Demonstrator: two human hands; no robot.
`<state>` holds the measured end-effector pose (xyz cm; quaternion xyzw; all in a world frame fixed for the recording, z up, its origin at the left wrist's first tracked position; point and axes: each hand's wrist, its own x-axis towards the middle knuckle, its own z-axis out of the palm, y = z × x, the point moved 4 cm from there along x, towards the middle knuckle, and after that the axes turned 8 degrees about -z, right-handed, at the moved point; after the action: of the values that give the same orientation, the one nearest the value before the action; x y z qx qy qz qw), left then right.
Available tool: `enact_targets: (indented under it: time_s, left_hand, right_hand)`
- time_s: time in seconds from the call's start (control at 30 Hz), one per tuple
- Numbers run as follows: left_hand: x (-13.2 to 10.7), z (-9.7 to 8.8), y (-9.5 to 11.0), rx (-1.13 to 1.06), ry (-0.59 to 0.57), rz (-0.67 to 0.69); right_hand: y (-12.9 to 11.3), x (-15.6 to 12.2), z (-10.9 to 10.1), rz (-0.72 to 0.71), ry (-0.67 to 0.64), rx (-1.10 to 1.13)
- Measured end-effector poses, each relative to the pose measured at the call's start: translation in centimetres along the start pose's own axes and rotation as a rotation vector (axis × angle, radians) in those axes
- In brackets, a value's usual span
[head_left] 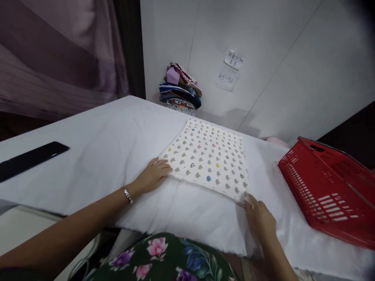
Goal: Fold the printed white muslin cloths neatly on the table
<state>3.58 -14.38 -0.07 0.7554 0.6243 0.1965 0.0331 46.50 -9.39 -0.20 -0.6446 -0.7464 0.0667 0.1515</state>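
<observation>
A folded cream cloth (208,158) printed with small grey and coloured mushroom shapes lies flat on the white-covered table (96,156). My left hand (152,175), with a bracelet on the wrist, rests at the cloth's near left corner, fingers curled onto its edge. My right hand (259,216) pinches the cloth's near right corner between its fingertips.
A red plastic basket (328,191) stands tilted at the right on the table. A stack of folded coloured fabrics (180,89) sits at the far edge against the white wall, below two paper notes (230,70). A long black flat object (29,159) lies at the left.
</observation>
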Motion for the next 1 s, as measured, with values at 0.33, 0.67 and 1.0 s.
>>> enact_targets:
  time_s: [0.33, 0.67, 1.0]
  left_hand:
    - [3.3, 2.8, 5.0, -0.151, -0.068, 0.137]
    - [3.8, 2.5, 4.6, -0.005, 0.028, 0.108]
    - [3.1, 2.8, 4.8, 0.009, 0.056, 0.131]
  right_hand:
    - [-11.7, 3.2, 4.2, -0.545, -0.138, 0.47]
    - [-13.5, 3.8, 5.2, -0.815, -0.036, 0.273]
    - [-12.8, 3.1, 6.2, -0.781, 0.132, 0.263]
